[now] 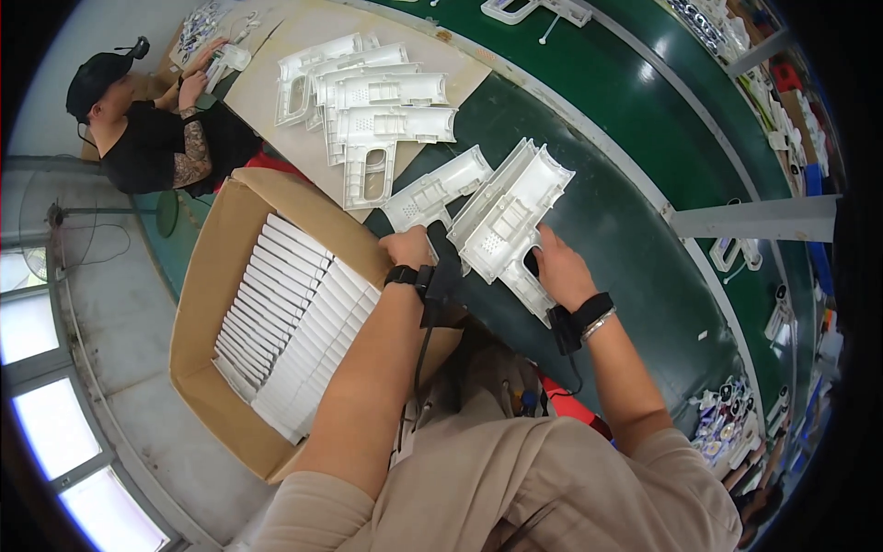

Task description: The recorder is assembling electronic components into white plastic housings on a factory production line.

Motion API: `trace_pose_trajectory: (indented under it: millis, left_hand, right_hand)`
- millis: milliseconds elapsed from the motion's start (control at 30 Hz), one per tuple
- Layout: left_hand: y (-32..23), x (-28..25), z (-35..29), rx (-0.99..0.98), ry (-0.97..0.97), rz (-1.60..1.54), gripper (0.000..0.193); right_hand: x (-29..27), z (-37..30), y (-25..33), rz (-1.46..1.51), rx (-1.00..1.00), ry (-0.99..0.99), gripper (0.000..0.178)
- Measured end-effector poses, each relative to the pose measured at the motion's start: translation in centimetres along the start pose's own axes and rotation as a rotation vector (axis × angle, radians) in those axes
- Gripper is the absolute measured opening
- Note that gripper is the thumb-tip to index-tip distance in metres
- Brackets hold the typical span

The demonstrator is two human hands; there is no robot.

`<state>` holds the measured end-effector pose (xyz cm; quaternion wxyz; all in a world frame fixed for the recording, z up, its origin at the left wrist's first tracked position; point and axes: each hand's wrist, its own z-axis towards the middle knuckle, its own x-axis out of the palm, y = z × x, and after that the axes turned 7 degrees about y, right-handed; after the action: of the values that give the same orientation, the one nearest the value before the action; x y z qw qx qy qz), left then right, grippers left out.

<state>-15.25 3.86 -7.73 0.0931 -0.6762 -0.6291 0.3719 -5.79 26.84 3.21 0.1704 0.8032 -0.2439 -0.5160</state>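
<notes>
My right hand (563,269) is closed round the handle of a small stack of white pistol-shaped plastic housing halves (517,213), held tilted over the green table. Just left of that stack is another white housing half (437,190), lying at a slant. My left hand (409,247) is closed at its near left end, with the fingertips partly hidden. Farther off, several more housing halves (395,124) overlap in a fanned pile.
An open cardboard box (204,304), packed with rows of white pieces, stands left of my left forearm. Beyond the table's curved edge runs a green conveyor (635,69), with a grey post (754,219) at the right. A co-worker (166,138) handles a white part at the far left.
</notes>
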Motion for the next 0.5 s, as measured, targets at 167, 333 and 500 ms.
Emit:
trace_pose_trajectory:
  millis: [167, 333, 500]
  left_hand:
    - [-3.4, -3.0, -4.4, 0.107, -0.112, -0.178, 0.05]
    - [-8.5, -7.7, -11.7, 0.86, -0.137, -0.026, 0.034]
    - [-9.2, -6.8, -18.7, 0.338, 0.534, -0.784, 0.038]
  right_hand:
    - [-0.6, -0.1, 0.5, 0.054, 0.006, -0.009, 0.029]
    - [-0.4, -0.1, -0.4, 0.108, -0.003, -0.019, 0.031]
    - [-1.2, -0.6, -0.6, 0.137, -0.028, -0.012, 0.038]
